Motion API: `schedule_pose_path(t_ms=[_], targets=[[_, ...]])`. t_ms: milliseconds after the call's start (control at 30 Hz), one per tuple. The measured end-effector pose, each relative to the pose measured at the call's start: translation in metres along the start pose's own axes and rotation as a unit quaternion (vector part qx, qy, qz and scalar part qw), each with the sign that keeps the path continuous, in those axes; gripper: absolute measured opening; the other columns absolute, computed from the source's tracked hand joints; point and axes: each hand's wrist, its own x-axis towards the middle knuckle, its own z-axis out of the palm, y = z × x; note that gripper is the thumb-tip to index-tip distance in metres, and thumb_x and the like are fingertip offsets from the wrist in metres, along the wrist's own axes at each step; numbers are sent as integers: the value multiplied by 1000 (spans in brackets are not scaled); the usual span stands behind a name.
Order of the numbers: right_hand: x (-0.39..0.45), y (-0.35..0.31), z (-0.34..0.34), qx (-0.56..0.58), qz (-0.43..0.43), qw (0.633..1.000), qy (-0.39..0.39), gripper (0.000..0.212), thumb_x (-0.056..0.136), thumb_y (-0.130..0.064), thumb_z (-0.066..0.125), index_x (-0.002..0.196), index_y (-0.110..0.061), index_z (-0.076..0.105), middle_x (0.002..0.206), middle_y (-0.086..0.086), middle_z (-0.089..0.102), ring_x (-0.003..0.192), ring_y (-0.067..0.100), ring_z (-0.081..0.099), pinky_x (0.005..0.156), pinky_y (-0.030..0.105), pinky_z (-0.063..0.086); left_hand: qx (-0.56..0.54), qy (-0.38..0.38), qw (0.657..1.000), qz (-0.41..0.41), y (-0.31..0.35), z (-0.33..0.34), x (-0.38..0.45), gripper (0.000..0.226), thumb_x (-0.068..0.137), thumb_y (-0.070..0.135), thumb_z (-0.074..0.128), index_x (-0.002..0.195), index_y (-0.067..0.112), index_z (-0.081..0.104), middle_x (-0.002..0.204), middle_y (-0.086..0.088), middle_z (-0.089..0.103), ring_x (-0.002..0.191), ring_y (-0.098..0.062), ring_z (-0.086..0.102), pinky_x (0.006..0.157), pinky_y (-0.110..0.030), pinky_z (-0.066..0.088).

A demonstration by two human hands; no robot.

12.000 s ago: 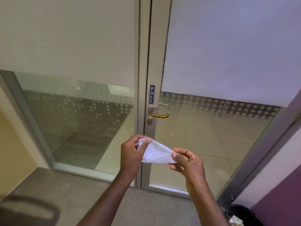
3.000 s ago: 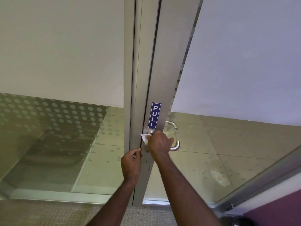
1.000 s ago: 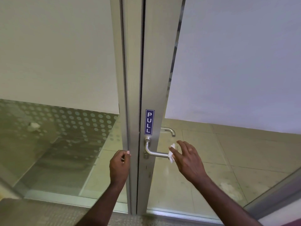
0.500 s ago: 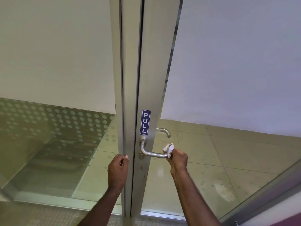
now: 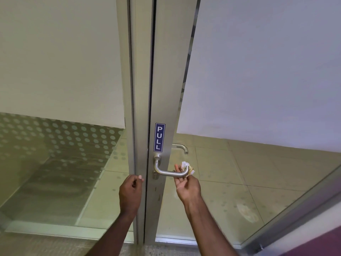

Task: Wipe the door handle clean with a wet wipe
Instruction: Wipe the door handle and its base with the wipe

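Note:
A silver lever door handle point(image 5: 166, 172) sticks out from the metal stile of the glass door point(image 5: 166, 89), just below a blue PULL sticker point(image 5: 159, 137). My right hand point(image 5: 186, 183) is under the handle's free end, palm up, fingers curled behind the bar. It holds a crumpled white wet wipe point(image 5: 187, 168) against that end. My left hand point(image 5: 131, 193) rests on the edge of the door frame point(image 5: 140, 108) to the left, fingers curled, holding nothing I can see.
A second lever handle point(image 5: 180, 147) shows through the glass on the door's far side. Frosted film covers the upper glass panels. A fixed glass panel point(image 5: 55, 163) stands at the left, a metal frame point(image 5: 295, 218) at the lower right.
My right hand has turned palm up and shifted under the handle's tip with the wipe. The left hand stays on the frame edge.

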Motion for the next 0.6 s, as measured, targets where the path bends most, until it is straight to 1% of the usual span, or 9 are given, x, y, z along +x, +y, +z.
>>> schedule_pose_path(t_ms=[67,133,167,233,300,367,400,500,600], targets=[[-4,14,-9,3,6,1000,-7,29,108,-6,37,119,-2,63,98,17,78,103,31,69,103,45,49,-4,3,1000,-10,-2,1,-1,26,99,14,62,73,12,62,73,-5,68,71,-25,65,66,-39,52],[-5,19,-12,20,11,1000,-10,30,107,-6,35,120,-1,62,109,20,74,104,31,68,108,46,46,-2,0,1000,-8,-2,1,-3,25,99,13,63,74,10,63,73,-6,67,71,-27,64,67,-41,52],[-4,18,-10,39,13,999,-5,30,108,-8,34,118,0,61,112,21,71,101,30,69,110,46,44,0,-2,1000,-9,-2,1,-3,25,99,13,63,74,9,63,73,-6,67,72,-27,64,67,-41,52],[-1,15,-3,63,2,998,10,31,108,-8,32,110,0,62,109,21,69,94,29,69,112,46,43,6,-5,1000,-5,-3,-2,-2,24,98,13,64,74,7,64,73,-8,67,72,-29,64,68,-42,53],[-5,19,-1,71,-12,997,11,30,108,-8,34,107,-2,63,108,19,69,97,28,68,111,45,44,11,-4,1000,1,-6,-8,1,24,98,12,64,74,9,63,74,-7,67,72,-30,64,69,-42,53],[-9,30,-8,75,-14,997,-2,28,108,-9,38,108,-4,65,111,18,70,101,28,68,109,45,45,12,2,1000,1,-9,-16,3,24,98,11,64,73,13,62,74,-4,67,73,-28,65,70,-42,53],[-10,34,-13,78,-17,997,-7,26,107,-8,40,108,-4,65,112,17,70,100,27,70,108,45,45,13,3,1000,3,-12,-21,4,25,98,11,64,73,15,61,74,-3,67,73,-27,65,70,-41,53],[-4,31,-12,92,-27,995,-4,25,107,-7,38,104,-7,63,106,19,72,88,26,76,103,44,52,23,12,1000,-1,-21,-34,8,26,98,12,64,72,15,61,73,-2,67,72,-27,65,69,-43,53],[15,13,-1,63,-42,997,0,30,108,-8,36,96,-6,64,90,15,75,88,25,72,96,40,57,27,22,999,-4,-28,-45,12,25,98,15,63,74,18,62,75,1,69,71,-21,66,66,-38,51]])
